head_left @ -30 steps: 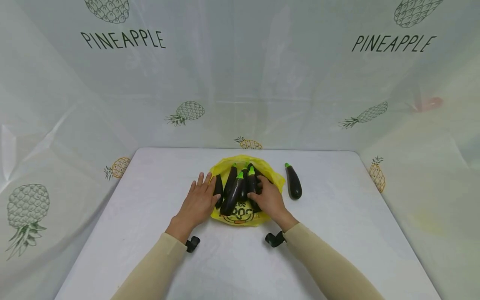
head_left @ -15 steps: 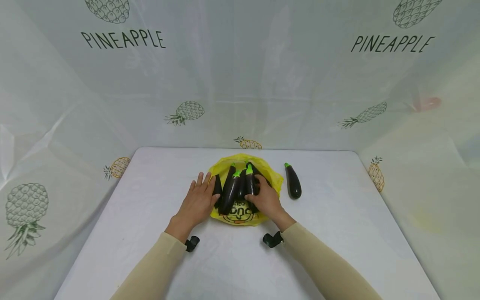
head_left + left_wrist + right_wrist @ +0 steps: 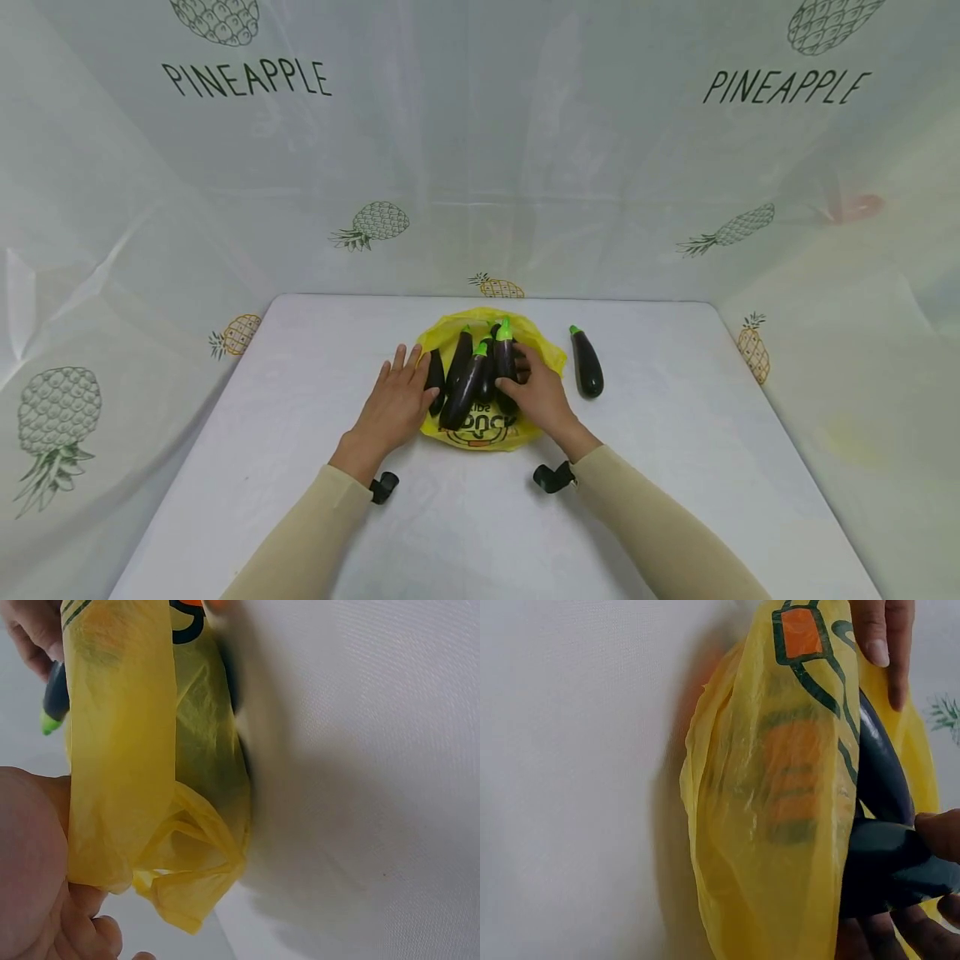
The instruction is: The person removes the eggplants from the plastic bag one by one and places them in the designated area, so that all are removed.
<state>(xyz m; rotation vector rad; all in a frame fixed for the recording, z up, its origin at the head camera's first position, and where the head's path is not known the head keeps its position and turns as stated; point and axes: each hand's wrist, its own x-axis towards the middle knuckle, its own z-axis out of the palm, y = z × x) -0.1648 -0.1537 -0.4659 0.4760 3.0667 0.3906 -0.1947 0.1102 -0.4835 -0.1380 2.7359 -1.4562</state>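
A yellow plastic bag (image 3: 474, 437) with dark printing lies with its mouth spread, holding several dark eggplants with green stem ends. My right hand (image 3: 545, 402) grips one eggplant (image 3: 506, 362) between thumb and fingers, on the right side of the bag's mouth. In the right wrist view that eggplant (image 3: 889, 862) pokes out past the bag's rim. My left hand (image 3: 395, 407) rests at the bag's left edge, fingers straight and spread, thumb by the leftmost eggplant (image 3: 436, 383). Another eggplant (image 3: 470, 387) lies slanted in the middle of the bag.
A single eggplant (image 3: 588, 367) lies on the white table (image 3: 675, 400), right of the bag. Behind the table hangs a pale sheet (image 3: 600, 208) printed with pineapples. Each wrist carries a small black camera, such as the right one (image 3: 551, 477).
My right hand shifted slightly left, then back right. The eggplant it grips has moved a little farther away and to the right. My left hand has stayed in place.
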